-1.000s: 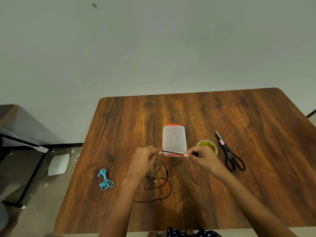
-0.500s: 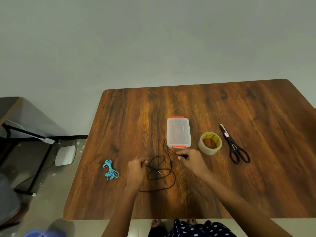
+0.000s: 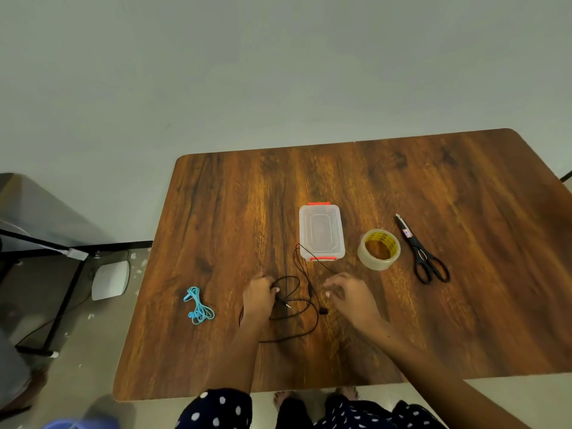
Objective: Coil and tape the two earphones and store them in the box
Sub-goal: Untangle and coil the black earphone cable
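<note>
A black earphone point(image 3: 305, 308) lies in loose loops on the wooden table point(image 3: 464, 305), its cord running up beside the clear box point(image 3: 321, 232) with orange clips, lid on. My left hand point(image 3: 258, 297) pinches the cord at the left of the loops. My right hand point(image 3: 348, 294) hovers just right of the cord, fingers curled and apart, holding nothing; one earbud lies near its fingertips. A blue earphone point(image 3: 198, 306) lies bundled to the left, apart from both hands.
A roll of clear tape point(image 3: 379, 249) stands right of the box, and black scissors point(image 3: 422, 253) lie further right. A black metal stand point(image 3: 55, 274) and a white device point(image 3: 110, 280) are on the floor left of the table.
The black cord, held taut between both hands above the table, has come down onto it. My right hand has let go of its end. The view has shifted.
</note>
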